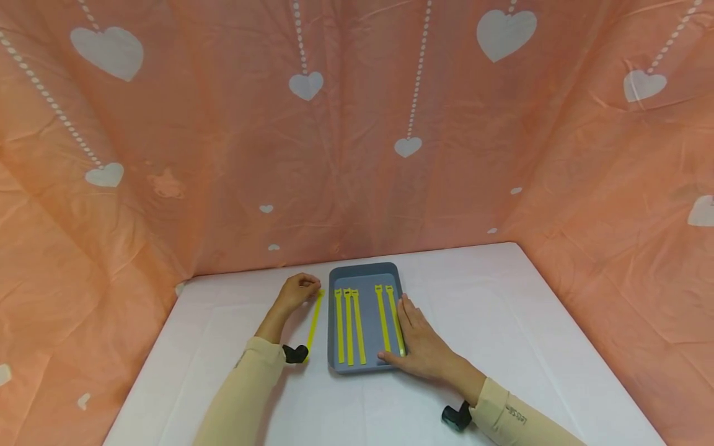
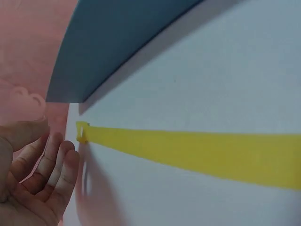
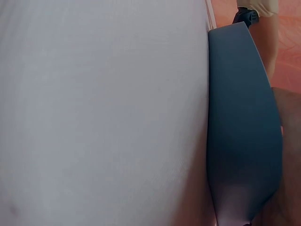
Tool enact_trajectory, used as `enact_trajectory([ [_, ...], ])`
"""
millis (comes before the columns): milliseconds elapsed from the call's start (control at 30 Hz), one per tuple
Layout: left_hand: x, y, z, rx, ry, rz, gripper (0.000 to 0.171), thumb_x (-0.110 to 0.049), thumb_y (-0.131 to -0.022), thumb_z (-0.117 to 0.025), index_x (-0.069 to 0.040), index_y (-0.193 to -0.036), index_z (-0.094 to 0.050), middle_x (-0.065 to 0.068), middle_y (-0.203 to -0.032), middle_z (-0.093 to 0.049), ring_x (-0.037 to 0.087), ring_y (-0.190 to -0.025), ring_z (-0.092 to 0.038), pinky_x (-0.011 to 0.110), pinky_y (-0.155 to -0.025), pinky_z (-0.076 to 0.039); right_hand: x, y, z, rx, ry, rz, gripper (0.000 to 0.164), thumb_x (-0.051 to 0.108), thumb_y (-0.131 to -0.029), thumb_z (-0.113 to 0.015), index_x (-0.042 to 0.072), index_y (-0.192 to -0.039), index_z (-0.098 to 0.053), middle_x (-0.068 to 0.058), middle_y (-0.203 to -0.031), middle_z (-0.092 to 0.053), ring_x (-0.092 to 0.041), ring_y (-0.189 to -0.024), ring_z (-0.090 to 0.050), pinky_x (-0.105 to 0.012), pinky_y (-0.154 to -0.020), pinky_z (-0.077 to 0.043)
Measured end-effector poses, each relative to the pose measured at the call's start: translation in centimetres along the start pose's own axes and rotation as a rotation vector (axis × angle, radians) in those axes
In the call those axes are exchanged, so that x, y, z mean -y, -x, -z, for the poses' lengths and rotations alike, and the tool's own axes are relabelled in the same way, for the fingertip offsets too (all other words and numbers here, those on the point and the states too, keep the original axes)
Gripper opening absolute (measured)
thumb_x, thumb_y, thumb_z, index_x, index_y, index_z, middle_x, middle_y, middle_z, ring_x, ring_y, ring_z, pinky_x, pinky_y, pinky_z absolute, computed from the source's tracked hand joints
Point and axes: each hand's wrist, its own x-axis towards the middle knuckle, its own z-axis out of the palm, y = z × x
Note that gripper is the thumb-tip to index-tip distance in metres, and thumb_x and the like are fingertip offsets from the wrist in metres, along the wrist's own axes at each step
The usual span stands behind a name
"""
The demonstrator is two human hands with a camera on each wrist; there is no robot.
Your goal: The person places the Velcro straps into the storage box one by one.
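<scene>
A blue-grey rectangular tray (image 1: 365, 370) lies on the table with several yellow cable straps (image 1: 349, 328) in it, lengthwise, slotted heads at the far end. Left of the tray, another yellow cable strap (image 2: 188, 146) lies on the white cloth. My left hand (image 1: 297, 292) is at this strap's far, slotted end, fingers loosely bent; in the left wrist view a small gap shows between fingertips and strap. My right hand (image 1: 423, 347) rests on the tray's right rim, fingers straight along it and thumb out toward the near right corner. In the right wrist view the tray's outer wall (image 3: 242, 117) hides most of that hand.
White cloth covers the table (image 1: 502, 310). A peach curtain (image 1: 357, 186) with pale hearts hangs along the back and both sides. Black wrist cameras (image 1: 457, 417) sit below both wrists, the left one over the loose strap's near end.
</scene>
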Motion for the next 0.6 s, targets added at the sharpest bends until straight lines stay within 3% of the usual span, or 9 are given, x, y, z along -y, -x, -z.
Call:
enact_trajectory([
  [233, 1.4, -0.4, -0.2, 0.005, -0.014, 0.028, 0.021, -0.005, -0.103, -0.071, 0.012, -0.115, -0.071, 0.023, -0.101, -0.075, 0.018, -0.08, -0.071, 0.024, -0.07, -0.055, 0.2, 0.0, 0.1, 0.025, 0.002, -0.015, 0.122, 0.072, -0.096, -0.065, -0.009, -0.168, -0.01, -0.025, -0.178, -0.002, -0.038, -0.166, -0.009, -0.052, -0.133, -0.017],
  [467, 1.9, -0.3, -0.2, 0.016, -0.003, 0.039, 0.023, -0.003, -0.103, -0.069, 0.012, -0.12, -0.07, 0.026, -0.11, -0.074, 0.02, -0.09, -0.071, 0.022, -0.074, -0.054, 0.1, -0.1, 0.1, 0.027, -0.007, -0.013, 0.121, 0.072, -0.096, -0.065, -0.009, -0.168, -0.009, -0.025, -0.178, -0.002, -0.038, -0.166, -0.009, -0.052, -0.134, -0.016],
  [600, 1.9, -0.2, -0.3, 0.015, 0.008, 0.011, 0.023, 0.003, -0.099, -0.07, 0.015, -0.118, -0.069, 0.028, -0.109, -0.074, 0.019, -0.09, -0.07, 0.018, -0.075, -0.053, 0.0, -0.1, 0.1, 0.027, -0.003, -0.009, 0.122, 0.073, -0.096, -0.063, -0.009, -0.168, -0.009, -0.025, -0.178, -0.002, -0.037, -0.166, -0.008, -0.052, -0.134, -0.016],
])
